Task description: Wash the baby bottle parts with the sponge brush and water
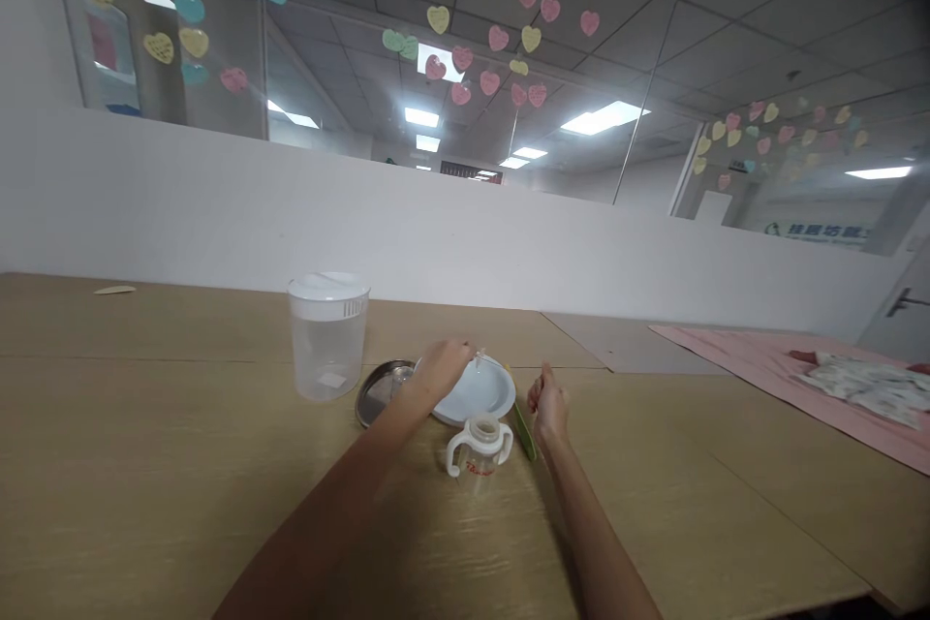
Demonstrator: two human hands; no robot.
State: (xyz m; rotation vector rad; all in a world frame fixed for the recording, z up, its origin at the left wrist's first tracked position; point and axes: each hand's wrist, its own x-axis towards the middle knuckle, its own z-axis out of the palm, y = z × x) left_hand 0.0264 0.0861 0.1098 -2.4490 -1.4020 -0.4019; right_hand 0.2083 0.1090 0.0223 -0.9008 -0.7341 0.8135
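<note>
My left hand [446, 368] is over the left side of a white plate [483, 394], its fingers closed on a small clear item [479, 356] too small to name. To the plate's right, my right hand [550, 401] is closed above the table; what it holds, if anything, is hidden. A clear bottle with two white handles [480, 450] stands open-topped in front of the plate. Between the plate and my right hand lies a long green object [524, 432]. A round metal tray [372, 394] sits left of the plate, partly behind my left forearm.
A clear plastic bucket with a white lid [328, 339] stands on the wooden table [181, 465] to the left. Farther left lies a thin pale piece [114, 290]. Pink cloth [733, 366] with a patterned garment [864, 386] covers the right side. A white wall runs behind.
</note>
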